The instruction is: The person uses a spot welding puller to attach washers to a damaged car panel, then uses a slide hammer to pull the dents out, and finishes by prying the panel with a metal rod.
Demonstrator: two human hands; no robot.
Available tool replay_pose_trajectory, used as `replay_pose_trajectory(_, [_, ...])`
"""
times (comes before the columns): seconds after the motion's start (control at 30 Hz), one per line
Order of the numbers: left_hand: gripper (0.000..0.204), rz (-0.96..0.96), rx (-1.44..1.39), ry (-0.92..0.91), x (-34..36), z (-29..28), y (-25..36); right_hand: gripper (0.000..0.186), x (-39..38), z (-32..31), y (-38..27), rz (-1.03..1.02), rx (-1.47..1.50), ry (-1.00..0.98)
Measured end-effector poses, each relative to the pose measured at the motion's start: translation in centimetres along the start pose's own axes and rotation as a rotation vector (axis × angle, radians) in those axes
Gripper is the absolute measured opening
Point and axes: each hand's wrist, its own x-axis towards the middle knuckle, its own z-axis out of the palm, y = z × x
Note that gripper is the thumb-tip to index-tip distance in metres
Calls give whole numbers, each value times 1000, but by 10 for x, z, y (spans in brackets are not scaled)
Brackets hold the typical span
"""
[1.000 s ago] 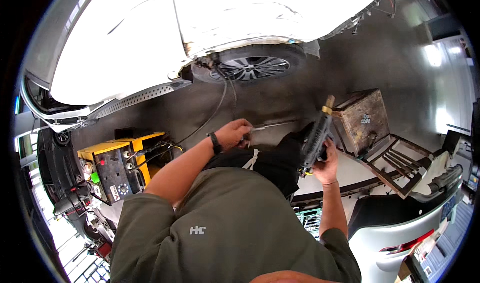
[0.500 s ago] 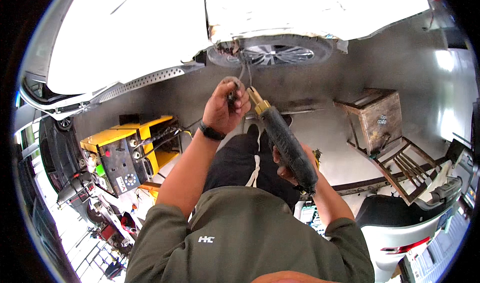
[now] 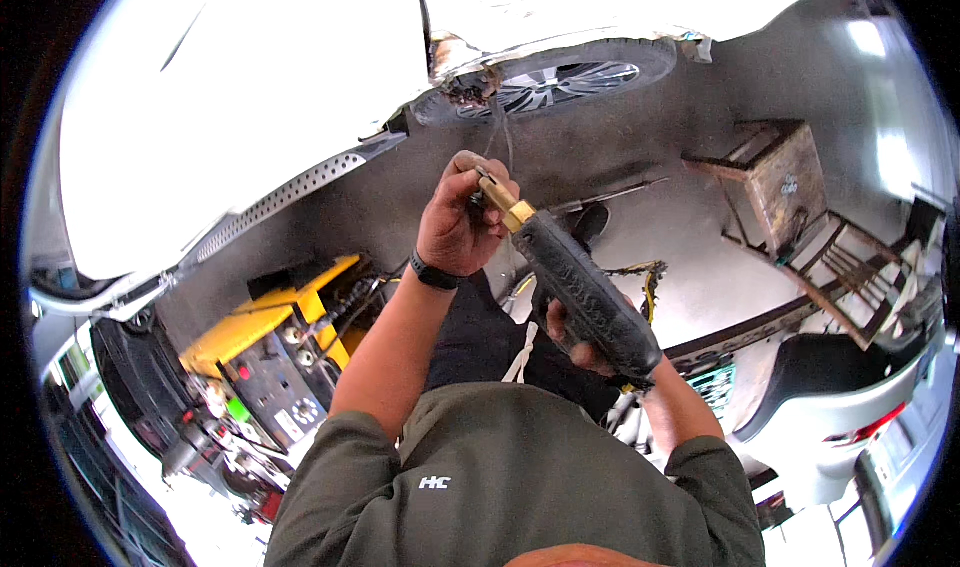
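My right hand [image 3: 585, 342] is wrapped round the thick black body of a welding gun [image 3: 580, 292], partly hidden beneath it. The gun slants up and to the left, ending in a brass tip [image 3: 500, 199]. At that tip my left hand [image 3: 460, 212] is closed, fingers curled and pinching; what they hold is small, dark and mostly hidden. Beyond the hands, two thin grey strands [image 3: 503, 132] hang down from the torn lower edge of a white car panel [image 3: 540, 12], beside a wheel [image 3: 560, 82].
A yellow and grey machine [image 3: 265, 367] with cables stands on the left. To the right are a worn wooden stool [image 3: 785, 192] and a slatted wooden frame [image 3: 845, 267]. A metal rod [image 3: 625, 189] lies on the floor near my shoe [image 3: 592, 225]. A white bumper [image 3: 800, 467] rests at lower right.
The brass tip of the welding gun has come up against the fingers of my left hand; before, there was a gap between them. My view has turned a little.
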Motion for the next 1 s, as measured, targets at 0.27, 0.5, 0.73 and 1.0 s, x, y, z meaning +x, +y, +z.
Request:
replay_pose_trajectory(0.27, [26,12,1070,-53,14,-67,62,44,82,41,66,-414,-329,176])
replay_pose_trajectory(0.5, [30,-215,556,183,70,-142,83,50,164,16,74,-649,-485,296])
replay_pose_trajectory(0.73, [45,-235,340,9,83,-130,88,53,216,-27,70,-908,-656,230])
replay_pose_trajectory(1.0, [45,244,1271,81,83,-134,86,54,224,-18,64,-895,-724,319])
